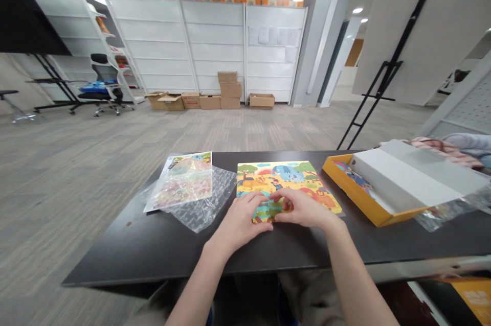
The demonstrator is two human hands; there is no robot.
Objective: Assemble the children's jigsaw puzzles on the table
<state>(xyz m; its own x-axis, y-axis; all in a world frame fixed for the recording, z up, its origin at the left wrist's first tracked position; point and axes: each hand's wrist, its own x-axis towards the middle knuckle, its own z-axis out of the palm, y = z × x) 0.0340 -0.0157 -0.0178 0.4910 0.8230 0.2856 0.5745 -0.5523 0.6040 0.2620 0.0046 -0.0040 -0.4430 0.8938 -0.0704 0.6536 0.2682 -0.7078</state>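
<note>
A colourful animal jigsaw puzzle (286, 178) lies flat on the dark table (161, 249) in front of me. Both hands rest on its near edge. My left hand (241, 216) lies palm down with fingers stretched over the lower left part. My right hand (303, 208) has its fingers curled and pressed onto a puzzle piece (276, 204) near the middle of the near edge; the fingertips of both hands almost meet there.
A clear plastic bag (199, 203) and a printed picture sheet (186, 178) lie left of the puzzle. An orange box tray (360, 195) with a white lid (414, 175) across it sits at the right. An easel, cardboard boxes and shelving stand beyond.
</note>
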